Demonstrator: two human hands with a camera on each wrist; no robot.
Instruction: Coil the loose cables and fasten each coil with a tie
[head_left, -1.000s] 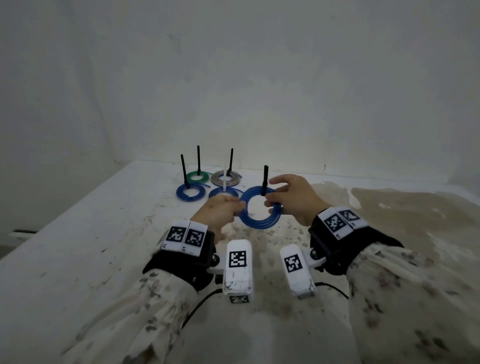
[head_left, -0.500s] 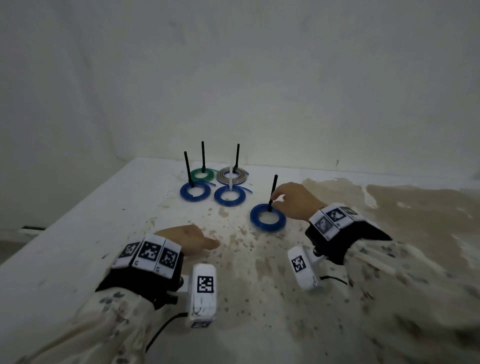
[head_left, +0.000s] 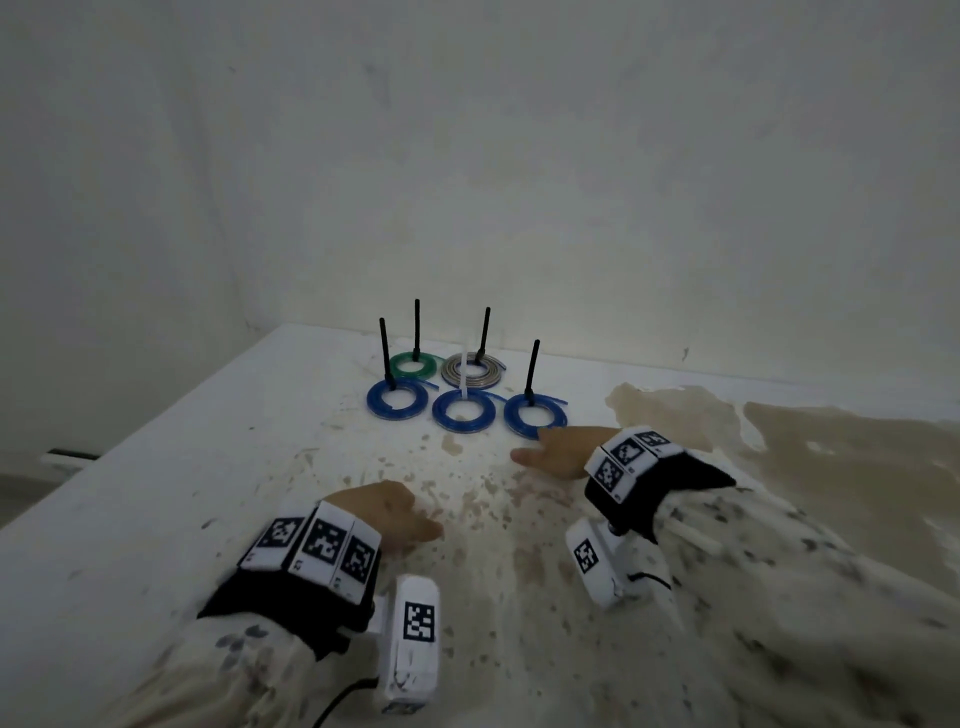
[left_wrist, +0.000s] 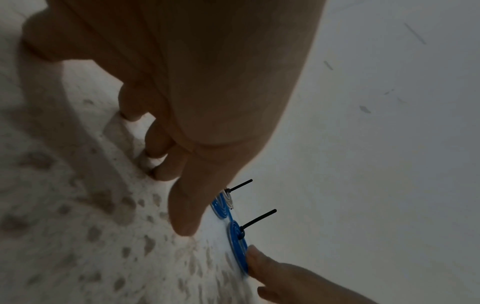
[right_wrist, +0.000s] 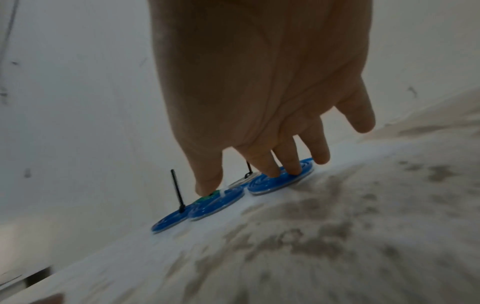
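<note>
Five tied coils lie at the far side of the white table (head_left: 156, 493): green (head_left: 414, 365), grey (head_left: 472, 370) and a front row of three blue ones (head_left: 397, 399), (head_left: 464, 410), (head_left: 535, 415). Black tie tails (head_left: 531, 371) stand upright on most; the middle blue coil has a white tie (head_left: 464, 387). My right hand (head_left: 558, 449) lies with straight fingers whose tips touch the near edge of the right blue coil (right_wrist: 280, 181) (left_wrist: 236, 242). Nearer me, my left hand (head_left: 400, 512) (left_wrist: 207, 144) rests relaxed over the table and holds nothing.
A pale wall (head_left: 519, 182) rises just behind the coils. The table's left edge (head_left: 130, 431) drops off beside my left arm. Brown stains (head_left: 779, 467) cover the right half of the tabletop, and speckles mark the middle.
The blue coil went from both hands down onto the table and now sits in the front row. My right hand let go of its tie; my left hand drew back toward me.
</note>
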